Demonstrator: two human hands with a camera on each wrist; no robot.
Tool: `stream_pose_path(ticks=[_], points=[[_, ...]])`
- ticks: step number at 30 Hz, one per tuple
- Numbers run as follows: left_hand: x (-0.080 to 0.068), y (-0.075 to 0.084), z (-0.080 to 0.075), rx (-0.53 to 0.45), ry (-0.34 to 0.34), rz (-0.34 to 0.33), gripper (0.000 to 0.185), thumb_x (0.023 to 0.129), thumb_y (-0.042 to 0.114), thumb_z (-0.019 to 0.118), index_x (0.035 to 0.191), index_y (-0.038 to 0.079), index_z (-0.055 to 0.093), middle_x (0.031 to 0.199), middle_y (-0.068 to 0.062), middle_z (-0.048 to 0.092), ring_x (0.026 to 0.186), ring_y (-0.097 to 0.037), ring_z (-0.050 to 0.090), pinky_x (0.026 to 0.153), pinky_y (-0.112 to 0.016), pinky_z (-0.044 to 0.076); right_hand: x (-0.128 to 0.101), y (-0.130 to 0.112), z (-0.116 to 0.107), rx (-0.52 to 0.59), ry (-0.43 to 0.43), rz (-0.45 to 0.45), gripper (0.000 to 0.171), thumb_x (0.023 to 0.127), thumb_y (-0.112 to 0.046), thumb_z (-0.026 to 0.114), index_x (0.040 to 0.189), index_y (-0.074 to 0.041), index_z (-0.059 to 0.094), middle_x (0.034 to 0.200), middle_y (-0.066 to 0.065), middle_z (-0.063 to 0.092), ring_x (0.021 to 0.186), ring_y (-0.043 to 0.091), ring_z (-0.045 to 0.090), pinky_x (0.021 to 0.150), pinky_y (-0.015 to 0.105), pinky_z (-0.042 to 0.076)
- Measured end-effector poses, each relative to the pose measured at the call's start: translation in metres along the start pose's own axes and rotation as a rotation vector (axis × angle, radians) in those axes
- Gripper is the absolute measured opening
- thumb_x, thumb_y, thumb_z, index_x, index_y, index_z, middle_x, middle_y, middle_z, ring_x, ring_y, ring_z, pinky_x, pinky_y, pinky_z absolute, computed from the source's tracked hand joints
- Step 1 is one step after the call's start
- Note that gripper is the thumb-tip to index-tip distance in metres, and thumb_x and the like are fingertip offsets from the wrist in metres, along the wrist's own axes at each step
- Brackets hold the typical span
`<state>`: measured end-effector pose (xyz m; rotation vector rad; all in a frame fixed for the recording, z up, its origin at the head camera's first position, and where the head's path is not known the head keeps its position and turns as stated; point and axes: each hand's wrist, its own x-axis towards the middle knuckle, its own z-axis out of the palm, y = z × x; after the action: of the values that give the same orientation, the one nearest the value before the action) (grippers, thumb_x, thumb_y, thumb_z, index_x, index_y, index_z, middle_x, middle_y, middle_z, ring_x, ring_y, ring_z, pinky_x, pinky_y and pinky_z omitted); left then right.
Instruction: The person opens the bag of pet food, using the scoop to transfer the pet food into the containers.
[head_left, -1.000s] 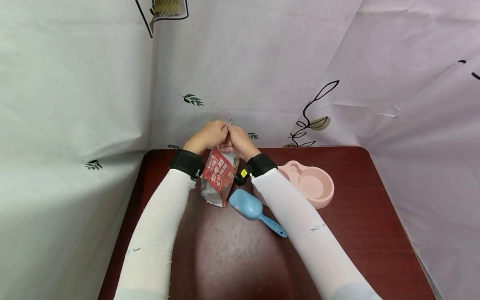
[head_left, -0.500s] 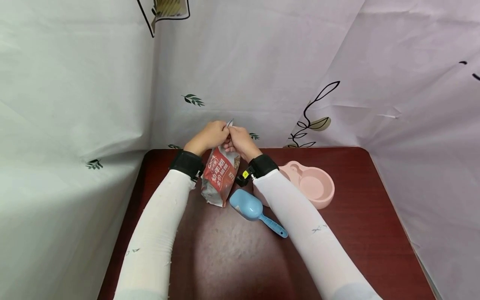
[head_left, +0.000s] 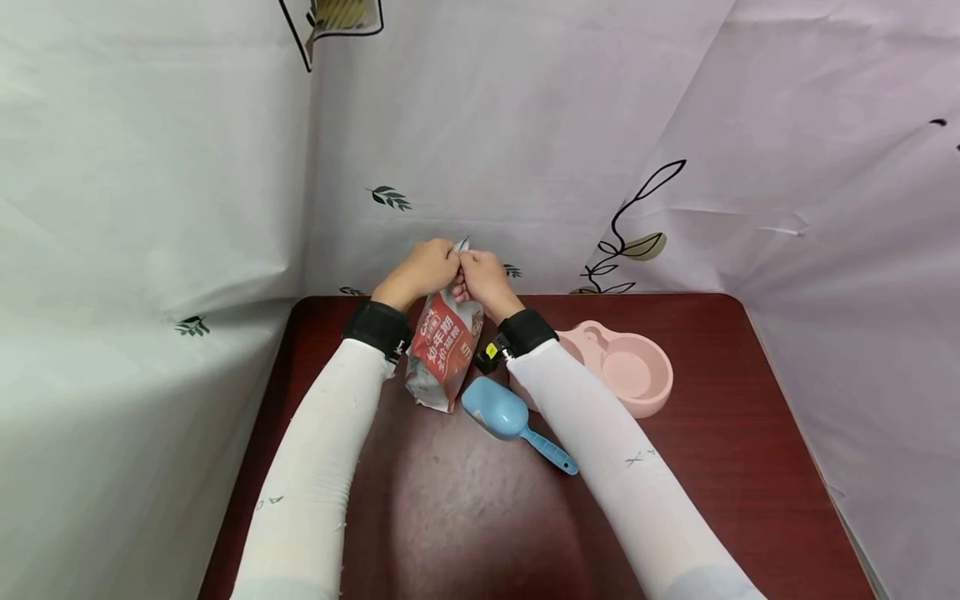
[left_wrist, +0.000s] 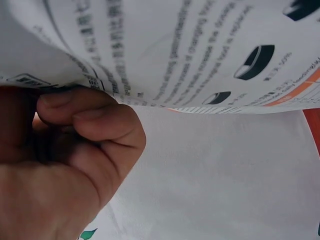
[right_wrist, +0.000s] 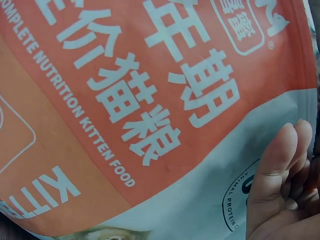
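At the far edge of the bench (head_left: 465,500), close to the draped backdrop, I have the kitten food bag (head_left: 444,350) standing with its base on the wood and its long axis running up and a little away from me, the top seam ending between my two hands. My left hand (head_left: 420,268) and right hand (head_left: 483,279) meet at that seam, knuckles almost touching, one on each side of the top strip. In the left wrist view the thumb and curled fingers (left_wrist: 85,112) pinch the edge of the printed back panel. The right wrist view shows the orange front panel filling the frame with my fingers (right_wrist: 277,170) lying along its lower white part, so I judge that hand also nips the top, though the pinch itself is out of that frame. Neither hand is nearer; the bag hangs straight below both.

The blue scoop (head_left: 510,421) lies on the bench just right of the bag's base, bowl toward the bag, handle pointing back toward me and to the right. The pink bowl (head_left: 626,371) sits further right, partly behind my right sleeve.
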<state>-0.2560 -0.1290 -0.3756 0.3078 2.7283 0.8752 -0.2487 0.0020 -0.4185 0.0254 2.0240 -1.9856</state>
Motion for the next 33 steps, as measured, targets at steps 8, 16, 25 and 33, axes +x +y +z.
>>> stream_pose_path(ticks=[8,16,25,33], points=[[0.001,-0.001,0.001,-0.052,0.007,-0.019,0.028,0.108,0.017,0.033,0.086,0.009,0.049,0.075,-0.006,0.043,0.062,-0.019,0.041,0.061,-0.031,0.036,-0.001,0.002,0.0,-0.017,0.023,-0.033,0.037,0.109,-0.02,0.038,0.083,-0.005,0.06,0.069,0.003,0.057,0.051,0.011,0.057,0.052,0.025,0.054],[0.001,-0.003,0.0,-0.102,0.001,-0.018,0.029,0.108,0.016,0.032,0.085,0.009,0.047,0.073,-0.005,0.042,0.057,-0.015,0.039,0.058,-0.029,0.036,0.0,0.006,-0.001,-0.04,0.034,-0.047,0.036,0.11,-0.023,0.037,0.083,-0.008,0.056,0.072,0.003,0.057,0.053,0.011,0.059,0.054,0.027,0.056],[0.001,-0.005,-0.001,-0.117,0.023,0.0,0.031,0.109,0.017,0.034,0.08,0.01,0.043,0.071,-0.005,0.041,0.056,-0.015,0.038,0.057,-0.028,0.034,-0.001,0.006,-0.009,-0.216,0.034,-0.112,0.039,0.109,-0.024,0.038,0.081,-0.007,0.06,0.066,0.002,0.059,0.049,0.011,0.06,0.055,0.03,0.058],[0.0,-0.005,-0.002,-0.121,0.051,0.005,0.031,0.108,0.016,0.036,0.078,0.01,0.043,0.072,-0.006,0.04,0.061,-0.019,0.04,0.06,-0.03,0.035,0.0,0.007,-0.017,-0.33,0.017,-0.167,0.042,0.107,-0.024,0.038,0.077,-0.007,0.061,0.063,0.003,0.06,0.049,0.012,0.061,0.057,0.036,0.06]])
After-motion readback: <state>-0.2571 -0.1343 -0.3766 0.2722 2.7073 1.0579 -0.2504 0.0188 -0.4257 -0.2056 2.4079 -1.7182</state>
